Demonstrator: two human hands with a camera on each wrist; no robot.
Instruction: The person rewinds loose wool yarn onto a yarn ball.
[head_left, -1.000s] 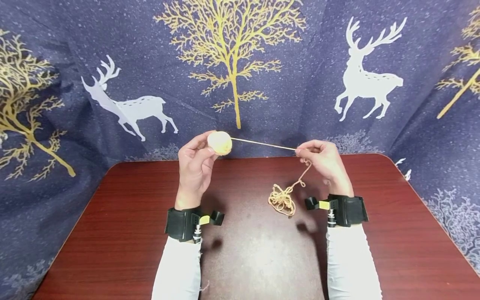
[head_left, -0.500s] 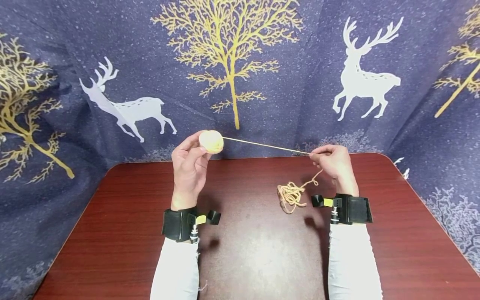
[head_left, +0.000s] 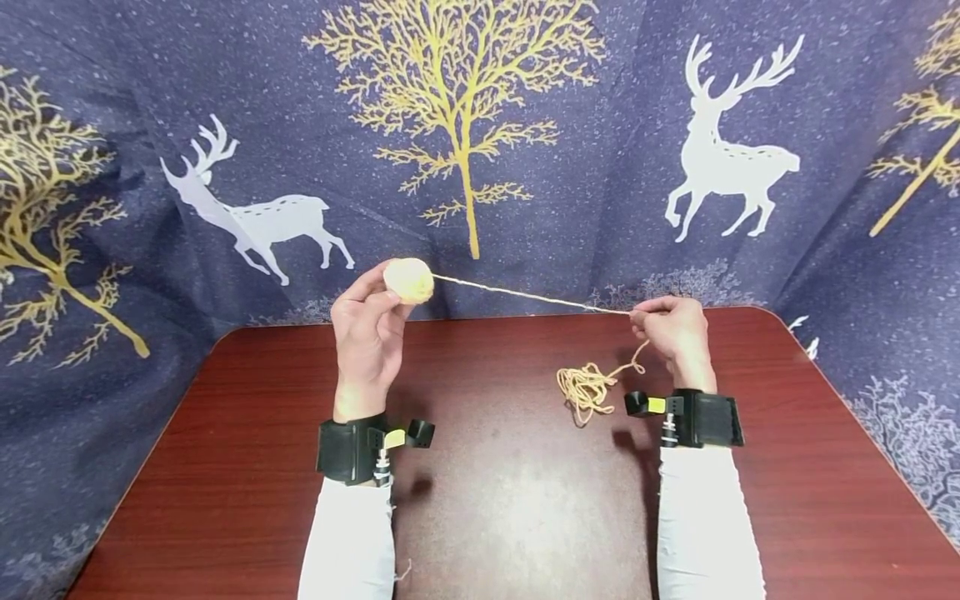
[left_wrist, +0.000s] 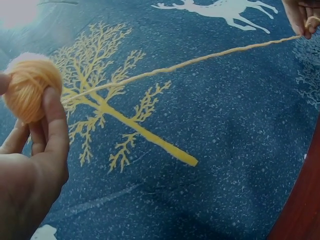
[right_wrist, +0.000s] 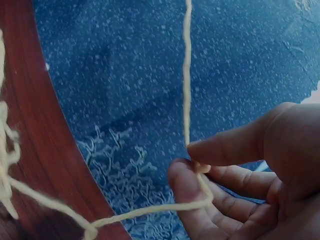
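A small ball of pale yellow yarn (head_left: 410,281) is held between the thumb and fingers of my left hand (head_left: 367,337), raised above the table's far edge. In the left wrist view the wound strands of the yarn ball (left_wrist: 33,87) show clearly. One strand of yarn (head_left: 525,295) runs from the ball across to my right hand (head_left: 675,333), sloping slightly down to the right. Thumb and index finger of the right hand (right_wrist: 240,170) pinch that strand. Below the pinch, yarn trails to a loose tangled heap (head_left: 585,390) on the table.
The dark red wooden table (head_left: 480,483) has rounded far corners. Behind it hangs a blue cloth (head_left: 570,167) printed with gold trees and white deer. Black wrist bands with small cameras sit on both forearms.
My left hand has moved left with the ball and my right hand right and slightly down, lengthening the strand between them. The tangled heap has shifted a little to the right.
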